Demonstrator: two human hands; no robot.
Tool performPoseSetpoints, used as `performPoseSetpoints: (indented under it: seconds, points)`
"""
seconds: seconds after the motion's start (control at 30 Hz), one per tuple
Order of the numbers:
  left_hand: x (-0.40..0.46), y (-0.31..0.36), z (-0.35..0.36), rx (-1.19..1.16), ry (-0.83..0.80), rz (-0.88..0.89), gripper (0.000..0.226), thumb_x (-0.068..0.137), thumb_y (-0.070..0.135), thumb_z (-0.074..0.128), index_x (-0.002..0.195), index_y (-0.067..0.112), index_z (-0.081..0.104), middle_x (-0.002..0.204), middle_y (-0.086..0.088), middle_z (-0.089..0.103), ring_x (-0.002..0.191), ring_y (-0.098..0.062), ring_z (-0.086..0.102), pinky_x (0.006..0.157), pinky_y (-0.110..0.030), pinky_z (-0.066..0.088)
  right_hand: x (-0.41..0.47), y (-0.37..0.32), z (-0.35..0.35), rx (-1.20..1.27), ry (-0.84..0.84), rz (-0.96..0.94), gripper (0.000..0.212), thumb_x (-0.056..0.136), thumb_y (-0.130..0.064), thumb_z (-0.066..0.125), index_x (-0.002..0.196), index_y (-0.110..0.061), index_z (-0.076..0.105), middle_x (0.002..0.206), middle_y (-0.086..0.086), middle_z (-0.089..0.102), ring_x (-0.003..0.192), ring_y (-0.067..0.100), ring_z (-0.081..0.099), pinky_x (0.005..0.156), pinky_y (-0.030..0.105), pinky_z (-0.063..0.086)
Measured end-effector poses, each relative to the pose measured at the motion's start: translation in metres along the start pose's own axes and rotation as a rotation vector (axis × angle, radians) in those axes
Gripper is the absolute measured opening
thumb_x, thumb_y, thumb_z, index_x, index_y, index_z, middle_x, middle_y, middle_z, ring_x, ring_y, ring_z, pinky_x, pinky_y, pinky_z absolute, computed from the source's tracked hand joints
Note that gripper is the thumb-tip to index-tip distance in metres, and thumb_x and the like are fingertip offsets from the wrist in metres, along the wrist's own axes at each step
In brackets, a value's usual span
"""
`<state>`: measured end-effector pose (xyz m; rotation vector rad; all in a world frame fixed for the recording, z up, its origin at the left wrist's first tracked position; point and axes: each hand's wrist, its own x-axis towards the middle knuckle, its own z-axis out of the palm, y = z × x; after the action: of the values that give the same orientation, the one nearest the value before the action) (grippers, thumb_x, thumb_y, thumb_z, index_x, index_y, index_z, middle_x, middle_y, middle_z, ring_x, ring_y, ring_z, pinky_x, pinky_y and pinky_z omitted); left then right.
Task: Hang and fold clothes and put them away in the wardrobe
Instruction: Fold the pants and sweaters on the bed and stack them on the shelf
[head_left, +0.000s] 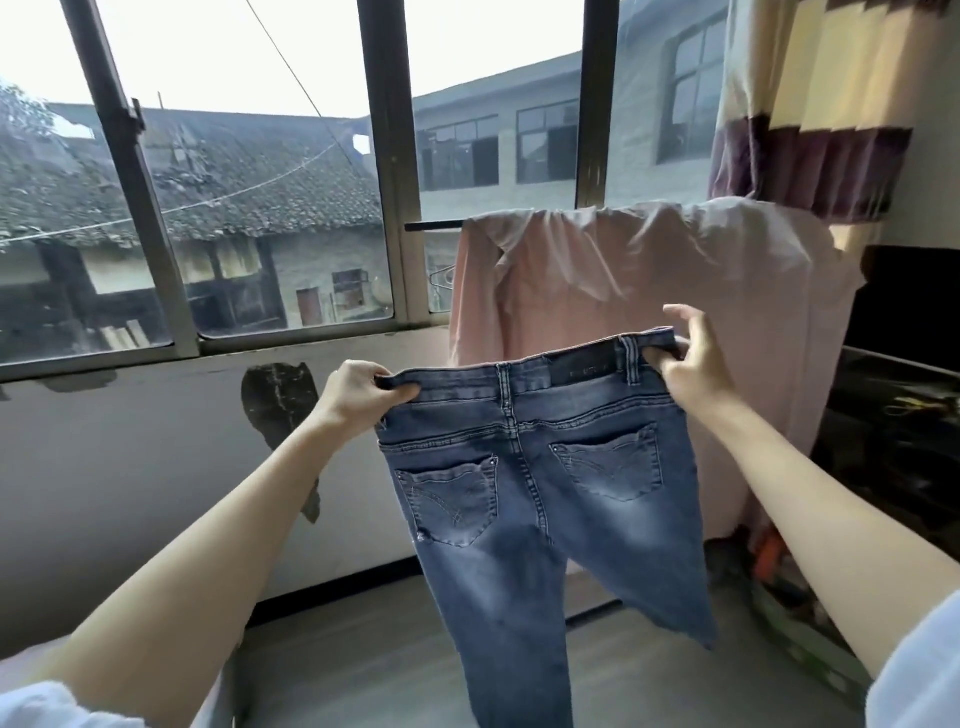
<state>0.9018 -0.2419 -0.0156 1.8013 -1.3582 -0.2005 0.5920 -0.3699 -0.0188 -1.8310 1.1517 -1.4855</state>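
A pair of blue jeans (535, 483) hangs in the air in front of me, back pockets facing me and legs dangling toward the floor. My left hand (358, 395) grips the left end of the waistband with curled fingers. My right hand (688, 358) pinches the right end of the waistband, its other fingers lifted. Behind the jeans a pale pink garment (649, 291) is draped over a dark horizontal rail (434, 225).
A large window (234, 208) with dark frames fills the wall ahead, above a grey sill wall (156, 441). A striped curtain (810, 104) hangs at the top right. Dark furniture (904, 415) stands at the right, with clutter on the floor below it.
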Motion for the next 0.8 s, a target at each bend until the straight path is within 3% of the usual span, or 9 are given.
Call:
performPoseSetpoints:
  seconds: [0.03,0.1,0.13,0.23,0.33,0.43,0.63,0.8]
  points:
    - [-0.002,-0.002,0.004,0.056,0.002,-0.046,0.027,0.080,0.026,0.072,0.068,0.003,0.063,0.062,-0.007,0.056,0.058,-0.017,0.047,0.055,-0.028,0.035,0.001,0.001,0.003,-0.034,-0.033,0.073,0.032,0.087,0.002,0.057,0.117,-0.006,0.053,0.104,0.005,0.057,0.092,0.017,0.053,0.077,0.017,0.043]
    - [-0.005,-0.005,0.018,0.018,-0.016,-0.165,0.029,0.079,0.026,0.072,0.063,0.006,0.058,0.060,-0.006,0.053,0.059,-0.019,0.047,0.055,-0.028,0.036,0.000,0.006,0.009,-0.036,-0.098,0.268,0.005,0.086,-0.001,0.059,0.090,-0.003,0.062,0.086,0.007,0.059,0.072,0.017,0.052,0.059,0.017,0.044]
    - [-0.006,-0.006,0.026,-0.068,-0.033,-0.236,0.028,0.078,0.025,0.072,0.063,0.006,0.058,0.061,-0.007,0.053,0.061,-0.020,0.048,0.058,-0.027,0.039,-0.002,0.010,0.011,-0.028,-0.108,0.362,0.011,0.085,-0.002,0.060,0.075,-0.005,0.059,0.076,0.006,0.056,0.065,0.018,0.050,0.053,0.020,0.042]
    - [-0.012,-0.009,0.049,-0.352,-0.071,-0.418,0.020,0.078,0.019,0.073,0.068,0.007,0.061,0.072,-0.010,0.059,0.064,-0.021,0.053,0.061,-0.029,0.046,-0.013,0.029,0.020,-0.033,-0.016,0.494,0.021,0.072,-0.013,0.065,0.058,-0.012,0.049,0.069,0.008,0.053,0.069,0.023,0.052,0.061,0.034,0.044]
    - [-0.024,-0.009,0.070,-0.513,-0.106,-0.488,0.020,0.082,0.014,0.070,0.067,0.009,0.057,0.066,-0.006,0.056,0.053,-0.014,0.050,0.046,-0.020,0.042,-0.036,0.045,0.033,-0.003,-0.006,0.486,0.015,0.068,-0.019,0.066,0.061,-0.014,0.054,0.072,0.007,0.060,0.076,0.025,0.057,0.073,0.045,0.052]
    - [-0.044,-0.005,0.089,-0.616,-0.168,-0.525,0.018,0.085,0.011,0.065,0.069,0.009,0.057,0.065,-0.004,0.057,0.053,-0.009,0.053,0.040,-0.015,0.046,-0.073,0.045,0.048,0.081,-0.082,0.435,0.015,0.081,-0.011,0.065,0.070,-0.020,0.059,0.076,-0.001,0.063,0.079,0.021,0.058,0.079,0.037,0.050]
    - [-0.078,-0.003,0.112,-0.776,-0.240,-0.521,0.005,0.086,0.005,0.063,0.081,0.005,0.062,0.074,-0.009,0.065,0.058,-0.013,0.064,0.055,-0.021,0.056,-0.117,0.042,0.085,0.232,-0.147,0.349,0.019,0.082,-0.004,0.067,0.073,-0.021,0.067,0.076,0.000,0.068,0.077,0.020,0.062,0.079,0.037,0.052]
    - [-0.099,-0.003,0.114,-0.934,-0.276,-0.455,0.011,0.087,-0.001,0.060,0.084,0.007,0.067,0.074,-0.006,0.070,0.068,-0.014,0.068,0.074,-0.025,0.057,-0.145,0.031,0.108,0.379,-0.206,0.303,0.022,0.088,-0.003,0.059,0.080,-0.022,0.067,0.078,-0.009,0.069,0.073,0.006,0.065,0.074,0.021,0.053]
